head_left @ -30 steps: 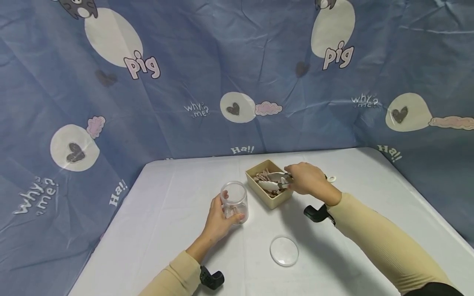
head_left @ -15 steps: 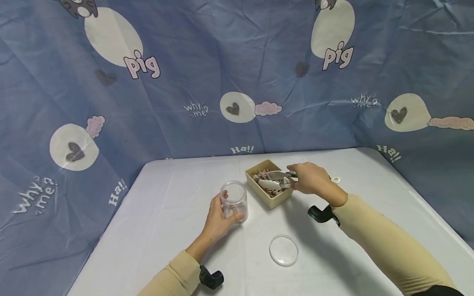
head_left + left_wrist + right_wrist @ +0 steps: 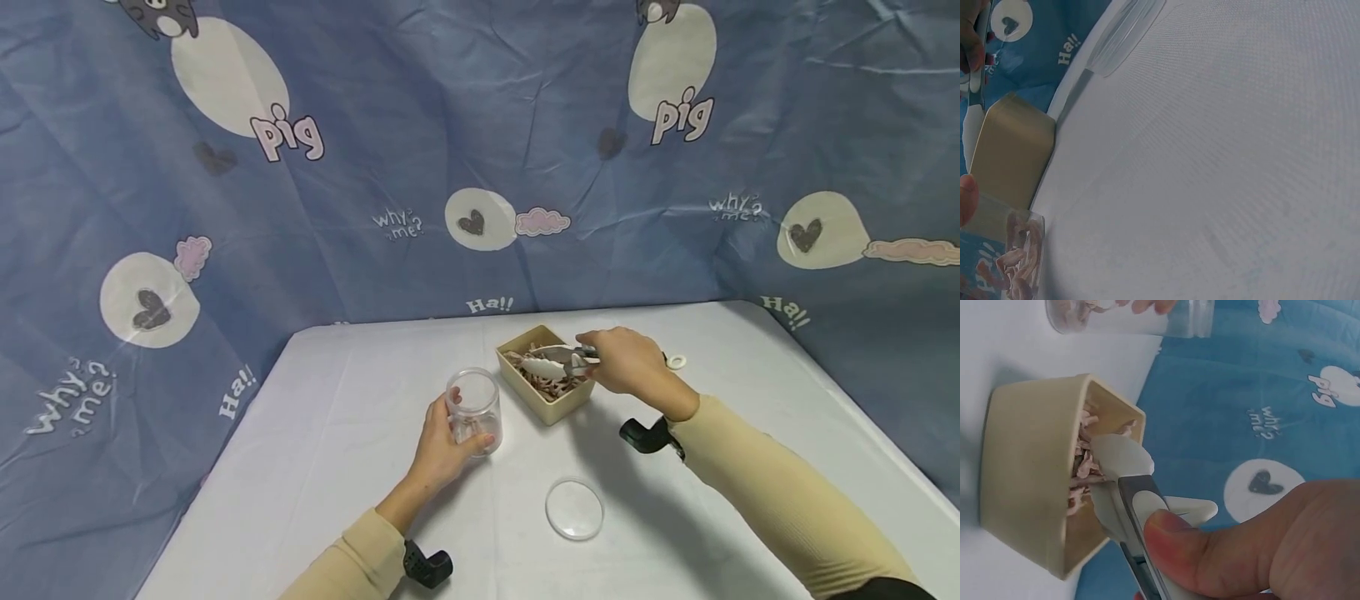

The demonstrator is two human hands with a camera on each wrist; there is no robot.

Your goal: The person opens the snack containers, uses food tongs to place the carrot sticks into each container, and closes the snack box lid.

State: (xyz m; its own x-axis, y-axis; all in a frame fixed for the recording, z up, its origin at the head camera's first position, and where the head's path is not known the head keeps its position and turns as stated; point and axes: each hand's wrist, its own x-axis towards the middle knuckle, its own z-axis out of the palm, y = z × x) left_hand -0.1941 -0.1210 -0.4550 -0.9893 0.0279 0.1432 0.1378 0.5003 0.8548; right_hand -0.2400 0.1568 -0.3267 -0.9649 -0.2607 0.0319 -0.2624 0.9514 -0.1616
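Observation:
My left hand [image 3: 441, 446] grips a clear plastic jar [image 3: 486, 408] standing lidless on the table. Thin pinkish-brown dried pieces [image 3: 1021, 265] lie at its bottom in the left wrist view. My right hand [image 3: 622, 362] holds a pair of tongs [image 3: 1141, 506] with white scoop-like tips and grey metal arms. Those tips reach into a tan rectangular box [image 3: 1029, 462] of similar curled pieces [image 3: 1088, 461]. In the right wrist view the tips straddle some pieces, and my right thumb [image 3: 1175, 547] presses on the upper arm. Most of my right fingers are hidden.
A round clear lid [image 3: 574, 509] lies on the white tablecloth [image 3: 360, 383], nearer than the box. A white ring [image 3: 677, 362] shows behind my right hand. A blue printed cloth [image 3: 420, 275] hangs behind the table's far edge.
My right hand shifts slightly right with the tongs, then a little back left; the tips stay in the box and the pieces there are stirred. My left hand and the jar keep still.

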